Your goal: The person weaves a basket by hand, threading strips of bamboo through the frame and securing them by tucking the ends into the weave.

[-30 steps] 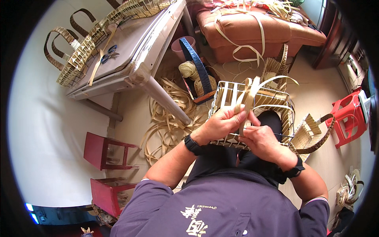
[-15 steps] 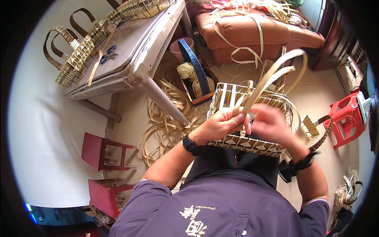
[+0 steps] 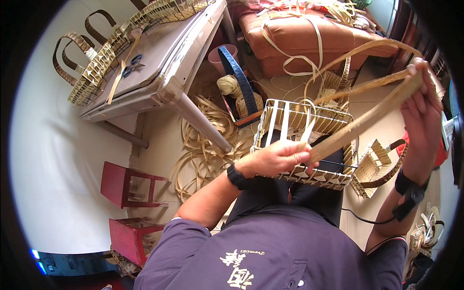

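A long tan weaving strip (image 3: 367, 123) stretches slantwise between my hands, with its loops hanging beyond to the far right. Near its lower end, my left hand (image 3: 285, 158) pinches the strip between thumb and fingers, above the basket frame. My right hand (image 3: 421, 104) is raised at the far right, its fingers closed around the upper part of the strip. On my lap rests a rectangular wire basket frame (image 3: 261, 126), partly woven with pale strips along its sides and across its left part. The strip and my left hand hide some of its inside.
A finished basket (image 3: 374, 169) with a brown handle lies right of my lap. Loose strips (image 3: 208, 125) pile on the floor by the table leg. Scissors (image 3: 132, 65) and handled baskets (image 3: 94, 72) lie on the table (image 3: 169, 46). A box with twine balls (image 3: 229, 87) stands ahead.
My right hand has swung out to the right and up, drawing the strip out from the left hand. The left hand stays near the frame. The bundled strip now lies stretched slantwise.
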Demonstrator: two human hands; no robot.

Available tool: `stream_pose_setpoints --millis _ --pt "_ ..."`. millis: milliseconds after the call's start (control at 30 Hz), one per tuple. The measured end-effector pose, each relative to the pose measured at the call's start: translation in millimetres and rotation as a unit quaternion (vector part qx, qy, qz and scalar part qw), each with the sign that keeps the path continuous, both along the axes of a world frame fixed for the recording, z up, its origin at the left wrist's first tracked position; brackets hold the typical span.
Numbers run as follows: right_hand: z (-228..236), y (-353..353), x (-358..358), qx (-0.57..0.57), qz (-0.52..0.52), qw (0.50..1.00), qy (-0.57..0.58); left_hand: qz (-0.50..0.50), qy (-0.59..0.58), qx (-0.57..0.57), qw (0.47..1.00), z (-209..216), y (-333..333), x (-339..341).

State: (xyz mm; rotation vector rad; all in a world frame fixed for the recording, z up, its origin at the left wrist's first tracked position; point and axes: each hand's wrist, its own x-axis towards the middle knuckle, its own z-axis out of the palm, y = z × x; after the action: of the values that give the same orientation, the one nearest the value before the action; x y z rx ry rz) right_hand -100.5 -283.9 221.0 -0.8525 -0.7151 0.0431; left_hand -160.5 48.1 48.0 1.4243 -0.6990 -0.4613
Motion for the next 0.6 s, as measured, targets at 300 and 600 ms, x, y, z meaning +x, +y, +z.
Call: stream_pose_setpoints --millis 300,600 --pt "-171 104 -49 -0.581 -0.072 0.787 -0.193 0.06 0.116 -0.081 0.988 -4 6 -1" --pt "-76 76 -66 -0.169 0.007 0.985 0.039 0.06 0.018 0.01 0.998 1 3 -6"
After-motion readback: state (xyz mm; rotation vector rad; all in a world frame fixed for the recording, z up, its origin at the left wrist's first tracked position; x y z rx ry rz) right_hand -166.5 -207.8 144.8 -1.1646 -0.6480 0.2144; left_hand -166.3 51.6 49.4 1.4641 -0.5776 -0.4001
